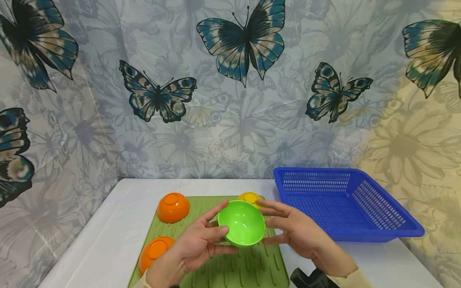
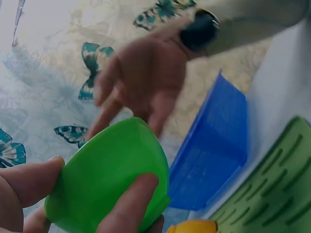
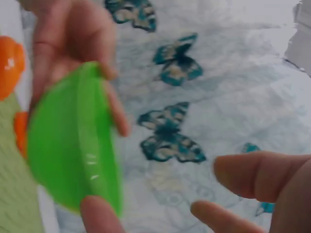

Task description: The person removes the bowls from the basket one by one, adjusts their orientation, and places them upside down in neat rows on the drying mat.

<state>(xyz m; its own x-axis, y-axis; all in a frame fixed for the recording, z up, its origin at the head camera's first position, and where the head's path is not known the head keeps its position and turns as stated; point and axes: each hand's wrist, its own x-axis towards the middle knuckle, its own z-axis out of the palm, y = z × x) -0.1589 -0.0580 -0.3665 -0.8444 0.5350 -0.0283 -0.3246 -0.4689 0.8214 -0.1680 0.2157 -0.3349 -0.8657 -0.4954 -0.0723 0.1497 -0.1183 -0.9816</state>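
Observation:
A small green bowl [image 1: 242, 230] is held up over the drying mat, its inside facing the head camera. My left hand [image 1: 198, 244] grips it from the left, thumb over the rim and fingers behind. In the left wrist view, a finger lies along the outside of the bowl [image 2: 102, 170]. On the bowl's other side is my right hand [image 1: 297, 230], fingers spread and fairly straight, fingertips right at the rim. The right wrist view has one fingertip overlapping the edge of the bowl [image 3: 63, 141], with the thumb apart from it.
Two orange bowls, one at the back [image 1: 173, 210] and a nearer one [image 1: 153, 252], lie upside down on the green ridged mat [image 1: 248, 268]. A yellow bowl [image 1: 249, 197] is partly hidden behind the green one. At right stands a blue plastic basket [image 1: 407, 228] on the white table [image 1: 104, 224].

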